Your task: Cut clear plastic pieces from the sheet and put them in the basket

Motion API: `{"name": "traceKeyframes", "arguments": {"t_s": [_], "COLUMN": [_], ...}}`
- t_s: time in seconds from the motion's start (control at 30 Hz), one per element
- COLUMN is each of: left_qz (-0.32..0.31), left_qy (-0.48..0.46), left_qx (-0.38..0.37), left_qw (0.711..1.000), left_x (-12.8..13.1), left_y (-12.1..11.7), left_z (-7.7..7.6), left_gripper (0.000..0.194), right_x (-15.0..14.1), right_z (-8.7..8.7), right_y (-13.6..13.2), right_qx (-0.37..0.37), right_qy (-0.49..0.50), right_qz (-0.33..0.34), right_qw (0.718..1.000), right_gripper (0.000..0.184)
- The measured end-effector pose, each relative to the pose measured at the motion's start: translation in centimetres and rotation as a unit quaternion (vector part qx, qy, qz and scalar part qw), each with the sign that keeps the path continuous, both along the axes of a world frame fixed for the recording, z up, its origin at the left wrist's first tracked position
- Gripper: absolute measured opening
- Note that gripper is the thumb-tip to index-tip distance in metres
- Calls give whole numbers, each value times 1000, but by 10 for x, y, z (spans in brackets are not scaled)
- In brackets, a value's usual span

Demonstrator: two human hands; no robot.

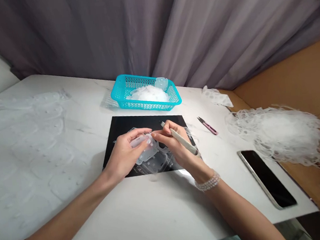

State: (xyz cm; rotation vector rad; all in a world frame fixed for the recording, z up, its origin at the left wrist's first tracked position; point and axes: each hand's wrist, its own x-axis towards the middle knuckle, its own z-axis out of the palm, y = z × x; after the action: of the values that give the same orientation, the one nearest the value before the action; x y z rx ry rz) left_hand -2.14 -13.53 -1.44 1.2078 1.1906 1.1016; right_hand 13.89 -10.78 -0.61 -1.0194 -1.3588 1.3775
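Observation:
A black mat (126,125) lies on the white table, and both hands work over it. My left hand (125,155) pinches a translucent silicone sheet (152,160) with cut-out shapes, fingers curled on its upper edge. My right hand (176,143) is closed round a pale pen-like tool (180,138), its tip pointing up and away, while its fingertips meet the left fingers on the sheet. A bead bracelet circles the right wrist.
A turquoise basket (124,100) of translucent pieces stands behind the mat. Small pink snips (208,126) lie to the right, then a dark phone (267,177) and a heap of clear offcuts (280,134). More clear sheets (22,129) cover the table's left. Curtain behind.

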Motion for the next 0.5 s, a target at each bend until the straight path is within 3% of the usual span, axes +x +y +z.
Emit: {"name": "traceKeyframes", "arguments": {"t_s": [0.13, 0.3, 0.4, 0.5], "left_qz": [90, 255, 268, 236], "left_qy": [30, -171, -245, -276], "left_qx": [41, 48, 26, -12], "left_qw": [995, 950, 932, 932], "left_x": [1, -14, -26, -27], "left_y": [-2, 11, 18, 15], "left_z": [2, 9, 11, 10], "left_gripper": [18, 16, 15, 14], "right_x": [5, 54, 76, 72], "right_z": [-6, -18, -16, -6], "right_y": [6, 33, 41, 35], "right_qx": [71, 113, 123, 152], "right_qy": [-95, -214, -241, -262], "right_qz": [-74, -182, -207, -240], "right_qw": [990, 953, 940, 922], "right_gripper": [40, 35, 35, 35]}}
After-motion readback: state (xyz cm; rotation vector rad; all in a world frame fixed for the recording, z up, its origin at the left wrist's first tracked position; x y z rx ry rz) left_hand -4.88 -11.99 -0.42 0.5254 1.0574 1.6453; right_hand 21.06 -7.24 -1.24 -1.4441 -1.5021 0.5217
